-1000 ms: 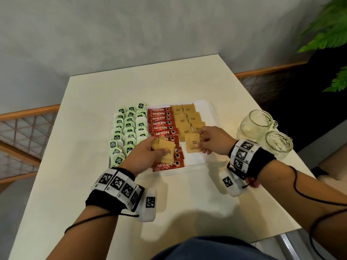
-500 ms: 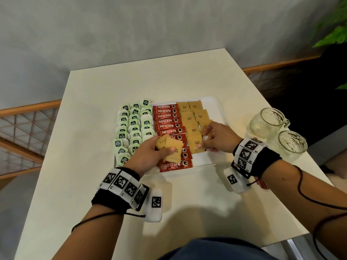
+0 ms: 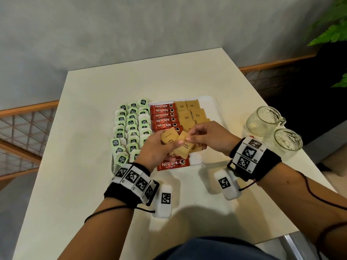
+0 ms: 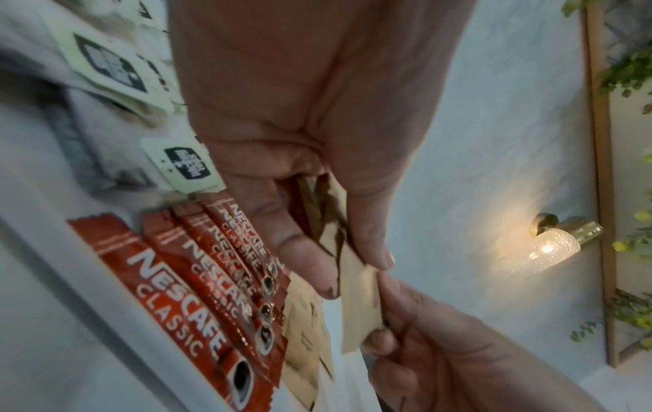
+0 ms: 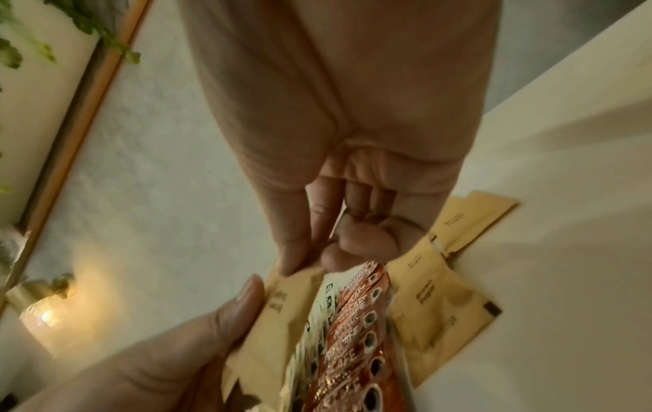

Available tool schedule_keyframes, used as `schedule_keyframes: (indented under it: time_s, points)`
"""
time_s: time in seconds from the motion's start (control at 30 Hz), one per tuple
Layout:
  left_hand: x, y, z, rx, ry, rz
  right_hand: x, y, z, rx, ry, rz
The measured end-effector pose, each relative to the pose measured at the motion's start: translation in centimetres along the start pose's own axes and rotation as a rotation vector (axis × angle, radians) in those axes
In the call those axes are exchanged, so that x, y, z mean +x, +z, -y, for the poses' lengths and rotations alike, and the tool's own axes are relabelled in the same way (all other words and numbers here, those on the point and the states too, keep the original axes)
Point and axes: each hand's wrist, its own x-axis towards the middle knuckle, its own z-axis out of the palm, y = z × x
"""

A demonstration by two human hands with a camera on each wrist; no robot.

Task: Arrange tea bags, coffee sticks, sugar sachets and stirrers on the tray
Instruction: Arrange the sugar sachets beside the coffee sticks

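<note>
A white tray (image 3: 216, 107) lies mid-table. It carries green tea bags (image 3: 131, 128) on the left, red Nescafe coffee sticks (image 3: 164, 116) in the middle and brown sugar sachets (image 3: 191, 114) on the right. Above the tray's front, my left hand (image 3: 159, 147) grips a small stack of brown sugar sachets (image 3: 170, 140). My right hand (image 3: 204, 136) pinches the corner of the top sachet (image 3: 185, 137) of that stack. The wrist views show the held sachet (image 4: 360, 301) (image 5: 279, 306) between both hands' fingertips. No stirrers are in view.
Two glass mugs (image 3: 262, 121) (image 3: 287, 142) stand on the table right of the tray, close to my right wrist. The cream table (image 3: 93, 166) has bare surface left of and in front of the tray. A fern (image 3: 332, 25) hangs at the far right.
My right hand left the sachets laid on the tray and moved left to the stack in my left hand, now pinching its top sachet. The left hand stayed over the tray's front.
</note>
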Motion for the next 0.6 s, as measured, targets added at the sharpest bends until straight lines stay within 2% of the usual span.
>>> schedule_keyframes:
  time_s: [0.13, 0.27, 0.37, 0.5, 0.6]
  points:
    - [-0.1, -0.6, 0.3, -0.049, -0.041, -0.156, -0.2, -1.1, -0.7, 0.216, 0.040, -0.118]
    - [-0.1, 0.3, 1.1, -0.038, -0.052, -0.172, -0.5, -1.3, -1.1, 0.377, 0.060, -0.151]
    - [-0.1, 1.9, 1.3, -0.083, -0.042, -0.168, -0.7, -0.8, -1.3, 0.375, 0.087, -0.127]
    - [0.0, 3.4, 1.0, -0.268, -0.002, -0.256, -0.9, 0.1, -1.7, 0.364, 0.084, -0.098]
    - [0.1, 3.7, 0.8, -0.374, -0.025, -0.285, -1.1, 0.4, -1.8, 0.396, 0.048, -0.087]
